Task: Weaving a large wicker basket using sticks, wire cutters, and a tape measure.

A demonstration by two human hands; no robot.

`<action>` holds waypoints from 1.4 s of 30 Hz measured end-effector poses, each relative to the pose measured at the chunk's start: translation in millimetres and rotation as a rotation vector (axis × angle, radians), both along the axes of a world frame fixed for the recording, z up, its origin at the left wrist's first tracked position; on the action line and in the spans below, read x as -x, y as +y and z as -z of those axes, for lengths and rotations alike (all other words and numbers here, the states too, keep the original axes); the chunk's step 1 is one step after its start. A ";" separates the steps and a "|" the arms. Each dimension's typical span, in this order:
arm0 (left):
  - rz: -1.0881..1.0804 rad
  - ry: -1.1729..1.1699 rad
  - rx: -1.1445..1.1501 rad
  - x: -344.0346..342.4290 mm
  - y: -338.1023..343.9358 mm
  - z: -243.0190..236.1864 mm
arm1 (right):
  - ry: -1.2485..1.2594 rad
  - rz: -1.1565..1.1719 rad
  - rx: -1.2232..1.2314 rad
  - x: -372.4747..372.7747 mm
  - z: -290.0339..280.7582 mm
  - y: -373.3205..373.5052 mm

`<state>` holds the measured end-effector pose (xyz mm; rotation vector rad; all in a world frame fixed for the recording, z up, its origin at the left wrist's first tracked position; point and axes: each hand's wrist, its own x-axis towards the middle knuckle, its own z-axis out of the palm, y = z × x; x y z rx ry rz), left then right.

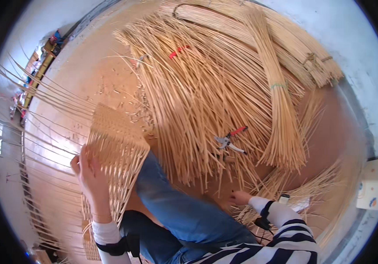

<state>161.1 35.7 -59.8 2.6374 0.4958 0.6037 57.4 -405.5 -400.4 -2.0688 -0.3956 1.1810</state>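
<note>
A partly woven wicker piece (117, 132), with a tight band and an open lattice, stands against my left leg. Long loose canes fan out from its left side. My left hand (91, 172) is at that side, its fingers bent round the edge where the canes come out. My right hand (241, 198) is low over the floor right of my knee, near the cut ends of the loose canes. Its fingers are small and partly hidden. Pruning shears (230, 141) with a red handle lie on the spread canes (197, 101) beyond it.
A tied cane bundle (277, 88) lies across the pile at right, with more bundles (303, 53) behind along the wall. Cane offcuts (142, 110) litter the floor. A red-handled tool (179, 51) rests on the far canes. At right stands a white box (373, 185).
</note>
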 end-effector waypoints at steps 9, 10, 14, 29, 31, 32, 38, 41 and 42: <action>-0.105 0.018 -0.583 23.1 -10.6 -0.9 | -0.532 0.300 0.344 -44.3 -34.0 -2.7; -0.011 -0.047 -0.522 19.8 -7.1 -1.4 | -0.633 0.318 0.320 -73.6 -41.6 6.7; 0.011 -0.091 0.016 -1.4 -35.4 -1.4 | -1.031 0.308 0.434 -157.6 -26.7 10.8; 0.093 -0.079 -0.126 -0.6 -35.1 15.0 | -0.880 0.483 0.594 -166.2 -56.7 -24.9; 0.107 -0.049 -0.146 0.7 -34.6 14.8 | -0.722 0.465 0.590 -139.1 -50.8 -12.2; 0.121 -0.024 -0.166 1.9 -33.2 13.4 | -0.571 0.447 0.582 -120.0 -48.2 -0.9; 0.079 0.094 -0.061 -4.6 -43.1 -0.5 | 0.534 0.607 -0.027 -18.7 42.7 52.3; 0.088 0.115 -0.151 0.7 -43.8 1.0 | 0.419 0.763 0.018 -16.3 24.0 60.2; 0.080 0.093 -0.161 5.0 -41.2 5.4 | 0.337 0.680 0.002 -19.0 8.8 59.3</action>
